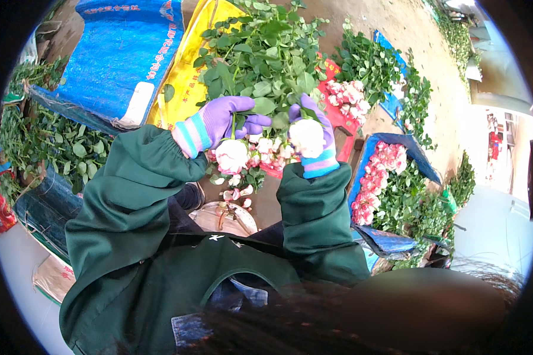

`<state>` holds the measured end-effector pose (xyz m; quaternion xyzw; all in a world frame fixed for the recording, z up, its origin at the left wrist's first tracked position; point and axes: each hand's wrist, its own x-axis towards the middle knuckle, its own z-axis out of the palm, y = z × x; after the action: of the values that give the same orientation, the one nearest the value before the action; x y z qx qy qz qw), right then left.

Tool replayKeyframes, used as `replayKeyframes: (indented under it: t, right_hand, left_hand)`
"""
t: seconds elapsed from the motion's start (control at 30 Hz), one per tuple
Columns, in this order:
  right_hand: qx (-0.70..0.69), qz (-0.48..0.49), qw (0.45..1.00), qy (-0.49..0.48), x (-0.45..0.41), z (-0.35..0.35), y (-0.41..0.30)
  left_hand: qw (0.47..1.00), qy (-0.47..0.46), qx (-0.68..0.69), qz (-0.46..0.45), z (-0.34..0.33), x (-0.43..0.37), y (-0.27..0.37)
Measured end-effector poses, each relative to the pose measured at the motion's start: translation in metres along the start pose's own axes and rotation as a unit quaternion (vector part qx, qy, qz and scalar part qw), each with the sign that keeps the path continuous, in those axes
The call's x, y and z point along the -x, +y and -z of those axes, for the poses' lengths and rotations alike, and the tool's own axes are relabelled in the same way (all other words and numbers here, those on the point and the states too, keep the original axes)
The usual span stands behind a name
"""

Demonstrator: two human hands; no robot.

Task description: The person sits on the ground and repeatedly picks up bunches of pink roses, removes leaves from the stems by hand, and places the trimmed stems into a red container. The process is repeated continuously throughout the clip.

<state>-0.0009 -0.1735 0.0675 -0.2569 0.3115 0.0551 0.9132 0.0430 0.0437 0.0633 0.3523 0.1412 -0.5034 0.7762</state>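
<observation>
My left hand, in a purple knit glove with a striped cuff, grips the green stem of a rose. Its pale pink and white bloom hangs below my fingers. Across from it, my right hand, gloved alike, holds a creamy white rose with the bloom against the palm. Part of the right fingers is hidden behind the flower and leaves. Just beyond both hands lies a big heap of leafy rose stems. More pink-edged blooms show between my wrists.
A blue woven sack and a yellow sack lie at the left. To the right, pink roses fill a blue sack wrap; another bunch rests on red sacking. Below my hands are fallen petals and a round stool-like object.
</observation>
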Motion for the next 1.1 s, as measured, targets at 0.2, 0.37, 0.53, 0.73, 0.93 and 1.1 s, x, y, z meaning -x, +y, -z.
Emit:
replayKeyframes:
  t: [0.2, 0.37, 0.53, 0.73, 0.93, 1.1]
  right_hand:
    - [0.088, 0.065, 0.994, -0.030, 0.003, -0.003, 0.007]
    - [0.133, 0.051, 0.989, -0.048, -0.004, -0.005, 0.010]
    - [0.384, 0.112, 0.915, -0.055, -0.014, 0.001, 0.044]
    - [0.805, 0.310, 0.388, -0.324, -0.053, 0.034, 0.045]
    - [0.377, 0.054, 0.908, -0.176, -0.111, 0.091, -0.009]
    - [0.908, 0.056, 0.415, 0.014, -0.172, 0.182, -0.002]
  left_hand:
    - [0.995, -0.043, 0.036, 0.076, 0.005, -0.014, -0.006]
    - [0.998, 0.020, -0.044, 0.034, -0.007, -0.014, -0.011]
    - [0.990, 0.070, -0.105, -0.056, -0.009, -0.016, -0.020]
    - [0.991, 0.037, -0.127, -0.008, 0.014, -0.028, -0.042]
    - [0.998, 0.011, -0.053, 0.013, 0.016, -0.021, -0.019]
    - [0.991, -0.082, 0.071, -0.075, 0.014, -0.010, 0.007]
